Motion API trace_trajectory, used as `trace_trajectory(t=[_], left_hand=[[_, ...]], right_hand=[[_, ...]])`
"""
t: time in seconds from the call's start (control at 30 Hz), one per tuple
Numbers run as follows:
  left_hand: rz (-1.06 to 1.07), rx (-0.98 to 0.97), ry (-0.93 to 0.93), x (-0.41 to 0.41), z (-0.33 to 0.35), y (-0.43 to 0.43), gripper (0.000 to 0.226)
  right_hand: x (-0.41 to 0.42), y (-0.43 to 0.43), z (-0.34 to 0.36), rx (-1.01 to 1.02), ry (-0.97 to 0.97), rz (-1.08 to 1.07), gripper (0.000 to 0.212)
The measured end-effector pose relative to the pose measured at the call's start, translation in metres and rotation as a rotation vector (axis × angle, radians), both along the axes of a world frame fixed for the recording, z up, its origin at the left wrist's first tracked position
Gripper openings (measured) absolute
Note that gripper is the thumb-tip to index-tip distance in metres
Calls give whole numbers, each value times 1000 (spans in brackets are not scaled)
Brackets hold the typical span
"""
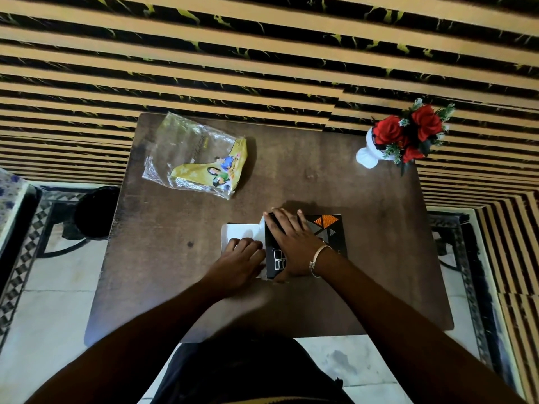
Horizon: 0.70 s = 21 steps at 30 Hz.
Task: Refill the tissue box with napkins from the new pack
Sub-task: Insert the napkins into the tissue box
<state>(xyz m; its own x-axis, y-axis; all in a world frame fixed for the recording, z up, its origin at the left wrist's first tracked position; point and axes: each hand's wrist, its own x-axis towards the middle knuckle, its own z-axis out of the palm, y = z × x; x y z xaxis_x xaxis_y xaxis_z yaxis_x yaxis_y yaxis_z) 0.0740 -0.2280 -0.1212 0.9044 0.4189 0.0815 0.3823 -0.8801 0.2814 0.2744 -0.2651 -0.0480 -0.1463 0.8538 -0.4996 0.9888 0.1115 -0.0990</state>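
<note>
Nearest the camera: dark clothing at the bottom edge, two bare forearms reaching forward over the dark brown wooden table (364,182).

Head view only, so one pass:

- Black cardboard tissue box with orange and grey triangle print (326,228) lies flat on the table, near the front centre. White end flap (239,230) is folded out to its left, so that end is judged open.
- Right hand (291,243) is pressed flat on top of the box, fingers spread, palm down, a metal bangle (319,259) at the wrist. Nothing is gripped; the box is just pinned.
- Left hand (242,258) is curled at the open end, knuckles up, fingertips hidden against the box mouth. Whether napkins are pinched under it cannot be told (white sheet edges show there, no more).
- Clear plastic napkin pack with yellow printed panel (198,158) lies crumpled at the far left of the table, well apart from the box; it looks emptied.
- White vase of red artificial roses (402,135) stands at the far right corner, out of the way.

Step in hand, as judged: napkin stack being seated, end flap to be closed.

To be done well: box kept pinned so it cannot slide right; stack pushed in square, edges not folded back; flap tucked only once nothing protrudes.
</note>
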Motion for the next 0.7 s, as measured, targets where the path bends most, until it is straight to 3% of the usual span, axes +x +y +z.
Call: trace_trajectory(t=[0.13,0.3,0.6,0.7], left_hand=[[-155,125,65,-5,-6,2,41],[-108,92,211,-1,-10,9,44],[-196,36,35,8,-1,20,44],[-279,59,86,12,-5,27,45]], right_hand=[[1,0,0,3,11,-4,148],[0,0,3,-12,8,3,147],[1,1,4,-5,9,9,147],[1,0,3,-1,-4,22,146]])
